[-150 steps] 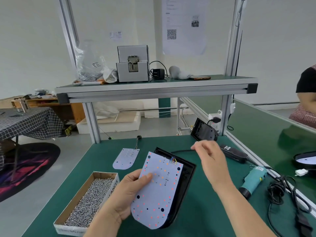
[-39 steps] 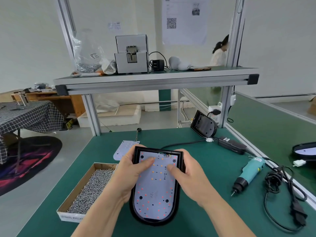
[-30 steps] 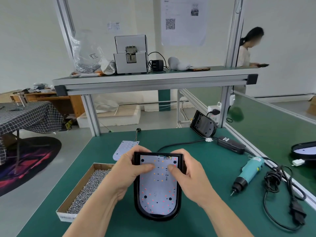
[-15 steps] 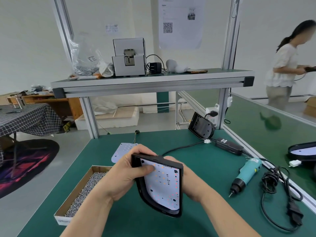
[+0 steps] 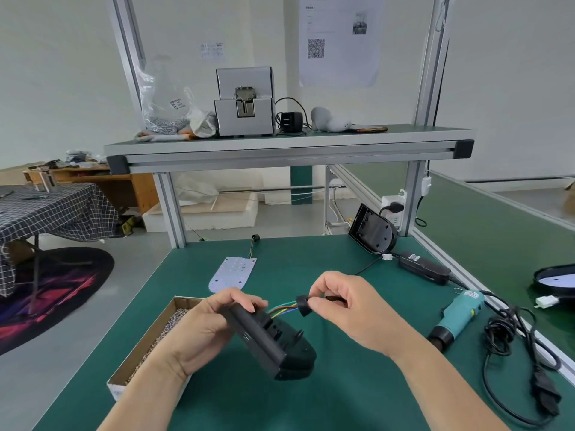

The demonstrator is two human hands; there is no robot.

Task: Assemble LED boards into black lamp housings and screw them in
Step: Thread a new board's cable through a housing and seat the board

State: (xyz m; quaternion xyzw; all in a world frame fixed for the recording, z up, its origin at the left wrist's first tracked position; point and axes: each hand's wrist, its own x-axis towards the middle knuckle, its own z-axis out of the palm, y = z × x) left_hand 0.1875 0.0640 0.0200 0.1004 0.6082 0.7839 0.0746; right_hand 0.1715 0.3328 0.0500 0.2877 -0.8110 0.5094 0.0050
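Over the table [image 5: 357,250], near its front edge and left of the middle, the black lamp housing [image 5: 267,340] is held back-up and tilted, beside the box of screws [image 5: 146,346]. The left hand [image 5: 202,331] has its fingers clenched round the housing's upper end. The right hand [image 5: 351,309] pinches a black grommet [image 5: 303,304] threaded on the coloured wires [image 5: 283,307] leaving the housing. To do this well, I would keep the housing steady, slide the grommet straight along the wires and avoid tugging them. A spare LED board [image 5: 231,272] lies flat towards the far edge. The wall poster [image 5: 339,38] shows a QR code; its text, and the electric screwdriver's [image 5: 457,315] label, are too small to read
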